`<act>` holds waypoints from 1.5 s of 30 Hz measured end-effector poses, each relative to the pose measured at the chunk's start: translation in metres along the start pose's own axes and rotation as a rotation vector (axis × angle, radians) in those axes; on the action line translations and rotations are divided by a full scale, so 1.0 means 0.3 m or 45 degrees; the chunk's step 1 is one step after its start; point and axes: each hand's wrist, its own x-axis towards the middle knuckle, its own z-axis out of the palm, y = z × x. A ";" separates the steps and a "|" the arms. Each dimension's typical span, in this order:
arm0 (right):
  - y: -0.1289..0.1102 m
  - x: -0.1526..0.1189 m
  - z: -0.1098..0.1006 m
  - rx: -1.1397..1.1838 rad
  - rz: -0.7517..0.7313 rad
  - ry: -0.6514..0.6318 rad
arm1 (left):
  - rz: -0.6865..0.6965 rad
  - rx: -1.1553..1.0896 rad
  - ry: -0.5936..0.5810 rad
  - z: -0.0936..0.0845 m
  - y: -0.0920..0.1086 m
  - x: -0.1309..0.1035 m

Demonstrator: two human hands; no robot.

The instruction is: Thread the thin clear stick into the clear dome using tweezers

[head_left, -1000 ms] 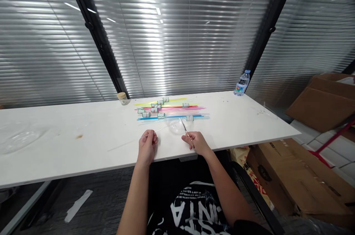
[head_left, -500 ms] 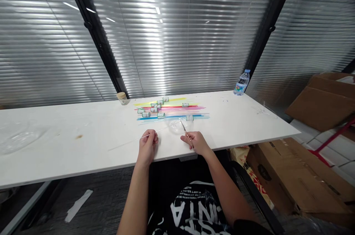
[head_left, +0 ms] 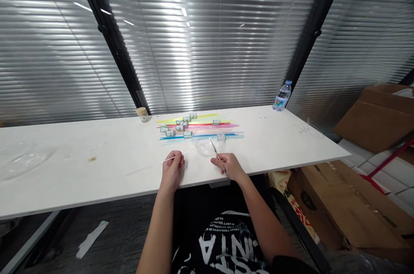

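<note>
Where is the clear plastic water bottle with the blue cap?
In the head view, the clear plastic water bottle stands at the far right of the white table, right by the grey window blinds.

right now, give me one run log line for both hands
left hand: holds thin white strand | right hand: holds scissors | bottle: upright on table

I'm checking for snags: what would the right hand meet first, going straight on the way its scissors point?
Likely the clear plastic by the tips of the scissors, with blue sticks beyond; height is unclear.
</note>
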 end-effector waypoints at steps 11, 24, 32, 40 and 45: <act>-0.007 -0.002 -0.003 0.045 0.001 -0.018 | -0.006 -0.014 -0.007 -0.003 -0.002 0.002; 0.001 0.000 -0.005 0.039 -0.019 -0.036 | -0.003 0.009 -0.010 -0.008 -0.011 0.008; -0.003 -0.001 -0.002 0.030 -0.009 -0.034 | 0.002 0.023 -0.020 -0.007 -0.008 0.005; -0.006 -0.002 -0.001 -0.021 0.001 -0.020 | 0.009 0.043 -0.033 -0.006 -0.007 0.005; -0.008 -0.004 -0.004 0.004 -0.004 -0.032 | 0.005 0.049 -0.017 0.000 0.000 0.001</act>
